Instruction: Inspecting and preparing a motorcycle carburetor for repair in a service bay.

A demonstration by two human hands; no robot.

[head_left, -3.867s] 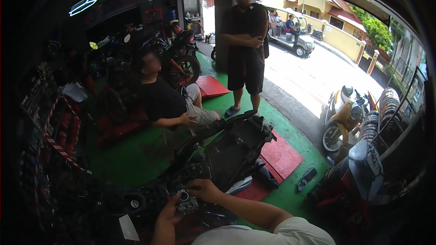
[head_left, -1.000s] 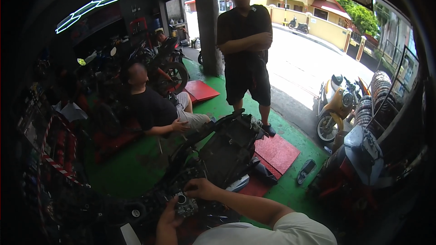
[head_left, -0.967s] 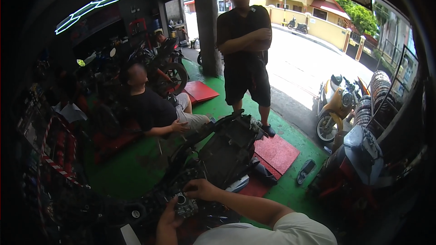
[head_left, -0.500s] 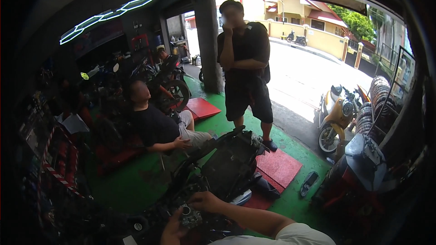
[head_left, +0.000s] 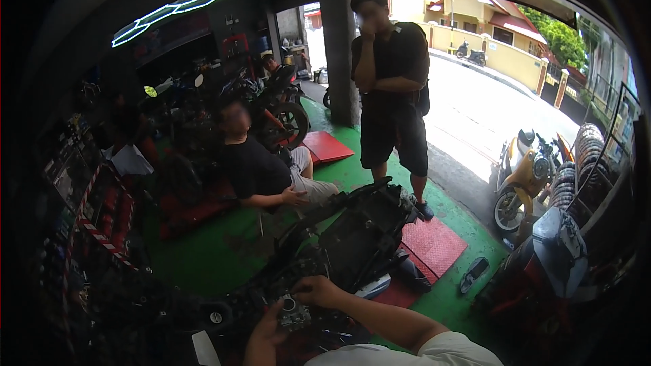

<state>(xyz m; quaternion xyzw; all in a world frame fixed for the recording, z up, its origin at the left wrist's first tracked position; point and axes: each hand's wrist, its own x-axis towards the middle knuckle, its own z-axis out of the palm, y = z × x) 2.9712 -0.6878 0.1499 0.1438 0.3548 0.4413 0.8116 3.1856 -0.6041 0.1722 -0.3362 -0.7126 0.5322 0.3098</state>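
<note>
A grey metal engine part with a round bore [head_left: 295, 317] sits above the stripped motorcycle frame [head_left: 363, 236], low in the middle. My left hand [head_left: 268, 325] is closed around the part's left side, thumb up near the bore. At its upper right edge, my right hand [head_left: 319, 293] is closed in a pinch. Whatever those fingertips hold is too small and dark to make out. Just left of my left hand shows the round cap [head_left: 215, 316] on the dark bodywork.
A seated person [head_left: 261, 169] is beyond the frame, and a standing person [head_left: 390, 88] faces it. Red ramp plates [head_left: 434, 247] and a slipper [head_left: 475, 275] lie on the green floor. A grey-and-red scooter [head_left: 553, 251] and a yellow motorcycle [head_left: 529, 176] stand at right.
My view has swung left and slightly down, so the scene sits further right. Both hands stay at the metal part, with little visible finger movement.
</note>
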